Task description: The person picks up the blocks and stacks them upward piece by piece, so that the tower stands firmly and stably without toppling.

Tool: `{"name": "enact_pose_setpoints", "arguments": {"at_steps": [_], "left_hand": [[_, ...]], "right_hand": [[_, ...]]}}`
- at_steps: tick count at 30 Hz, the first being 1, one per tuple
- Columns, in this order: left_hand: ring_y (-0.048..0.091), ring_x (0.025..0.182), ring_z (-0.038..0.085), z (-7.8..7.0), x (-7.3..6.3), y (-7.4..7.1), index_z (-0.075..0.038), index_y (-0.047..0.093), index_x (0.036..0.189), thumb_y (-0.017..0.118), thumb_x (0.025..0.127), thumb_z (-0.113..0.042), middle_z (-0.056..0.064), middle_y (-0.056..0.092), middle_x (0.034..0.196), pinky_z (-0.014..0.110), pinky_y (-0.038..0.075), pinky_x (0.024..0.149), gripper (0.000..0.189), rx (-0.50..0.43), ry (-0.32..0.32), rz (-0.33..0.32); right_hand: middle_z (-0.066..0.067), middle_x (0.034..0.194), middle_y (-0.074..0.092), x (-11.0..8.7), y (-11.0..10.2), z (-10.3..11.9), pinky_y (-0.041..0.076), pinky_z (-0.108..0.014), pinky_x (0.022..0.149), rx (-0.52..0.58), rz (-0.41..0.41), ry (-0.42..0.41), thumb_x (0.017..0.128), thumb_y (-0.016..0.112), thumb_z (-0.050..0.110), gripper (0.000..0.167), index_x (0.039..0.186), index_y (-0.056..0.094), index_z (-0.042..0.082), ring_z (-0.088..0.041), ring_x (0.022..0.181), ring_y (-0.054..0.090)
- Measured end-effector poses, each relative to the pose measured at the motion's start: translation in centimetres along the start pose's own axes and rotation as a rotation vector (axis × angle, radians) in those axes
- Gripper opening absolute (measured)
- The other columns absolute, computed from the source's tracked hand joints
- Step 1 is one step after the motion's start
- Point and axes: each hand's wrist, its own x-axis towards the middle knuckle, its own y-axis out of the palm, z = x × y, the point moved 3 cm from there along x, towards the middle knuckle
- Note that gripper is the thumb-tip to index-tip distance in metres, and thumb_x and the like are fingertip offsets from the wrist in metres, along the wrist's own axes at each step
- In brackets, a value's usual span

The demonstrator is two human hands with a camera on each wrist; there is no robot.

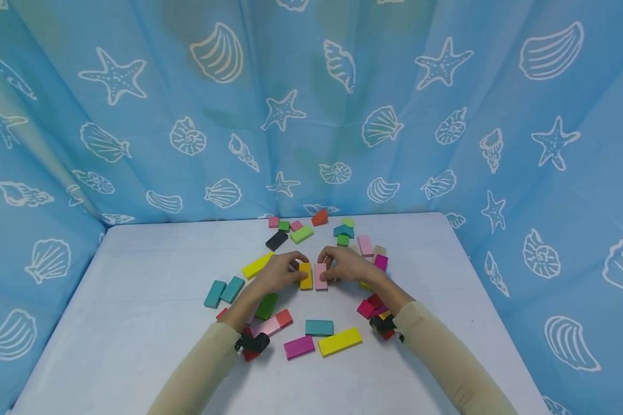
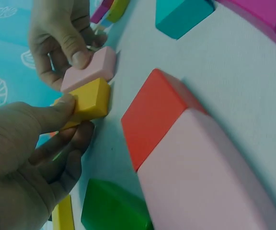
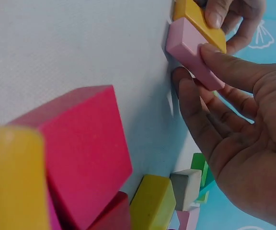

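Note:
Near the middle of the white table, my left hand pinches an orange-yellow block between thumb and fingers. Close beside it my right hand pinches a pink block. In the head view the two blocks stand side by side with a narrow gap. The left wrist view shows the thumb on top of the yellow block, with the pink block just beyond. From the right wrist, the thumb presses the pink block, and some fingers curl beneath it.
Nearer the body lie a teal block, a magenta block and a long yellow block. Two more teal blocks lie left. A black block and a red-orange triangle are toward the back, before a blue curtain.

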Motion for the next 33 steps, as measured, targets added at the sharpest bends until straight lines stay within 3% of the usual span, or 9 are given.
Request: {"name": "enact_pose_setpoints", "arguments": {"at_steps": [7,33], "left_hand": [[0.062,0.096,0.019,-0.61,0.02,0.28,-0.016,0.067,0.126,0.077,0.090,-0.028,0.004,0.070,0.109,0.036,0.054,0.092,0.039,0.001,-0.039,0.012],[0.061,0.094,0.018,-0.35,-0.18,0.42,-0.014,0.069,0.130,0.077,0.091,-0.028,0.006,0.065,0.114,0.030,0.054,0.085,0.042,0.046,0.013,-0.004]], "right_hand": [[-0.001,0.099,0.064,-0.19,0.17,0.18,0.055,-0.027,0.072,-0.015,-0.022,0.013,0.088,0.080,0.022,0.032,0.115,0.065,0.015,-0.019,0.077,0.062],[0.002,0.108,0.067,0.14,0.57,0.16,0.055,-0.031,0.086,-0.077,-0.032,0.015,0.089,0.078,0.023,0.031,0.118,0.071,0.015,-0.018,0.097,0.059]]}}
